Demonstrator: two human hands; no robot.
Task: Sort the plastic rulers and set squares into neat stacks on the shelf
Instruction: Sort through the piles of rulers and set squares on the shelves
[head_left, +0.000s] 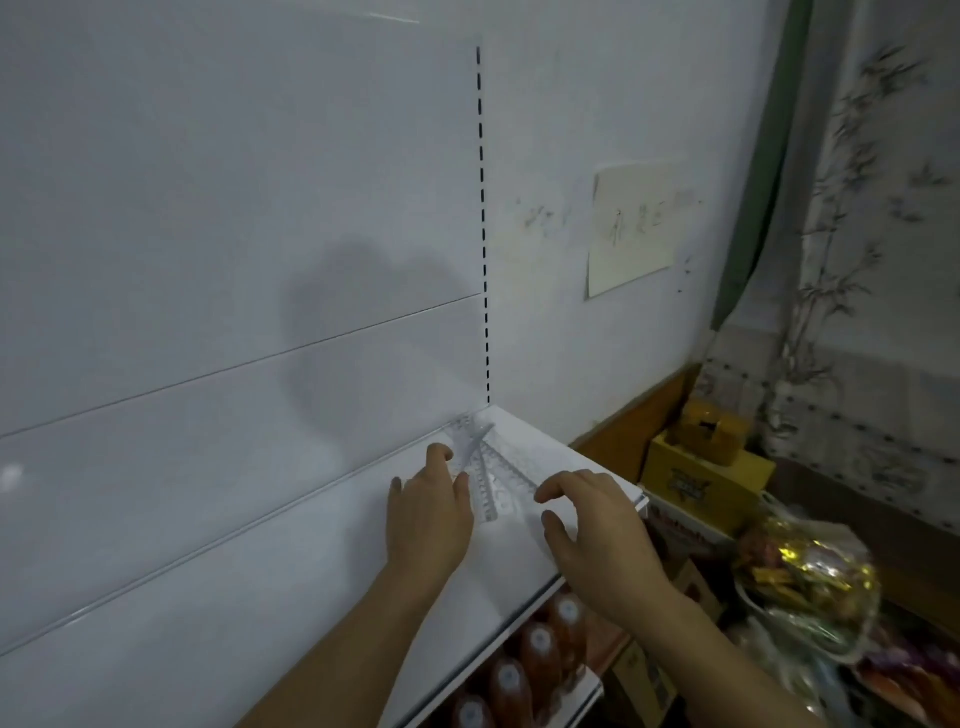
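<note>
pinning the fanned clear rulers (480, 475) at the shelf (322, 582) corner, the left hand (428, 512) lies flat on them, probably so they don't slide, while the right hand (597, 525) hovers loosely curled, holding nothing.

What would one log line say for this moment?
stage: sorting | left hand: resting on clear rulers | right hand: hovering, fingers curled, empty | rulers: fanned, unstacked, on white shelf far corner

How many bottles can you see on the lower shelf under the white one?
4 bottles with pale caps, in a row under the white shelf: at and. More may be hidden beneath the shelf and the right hand.
</note>
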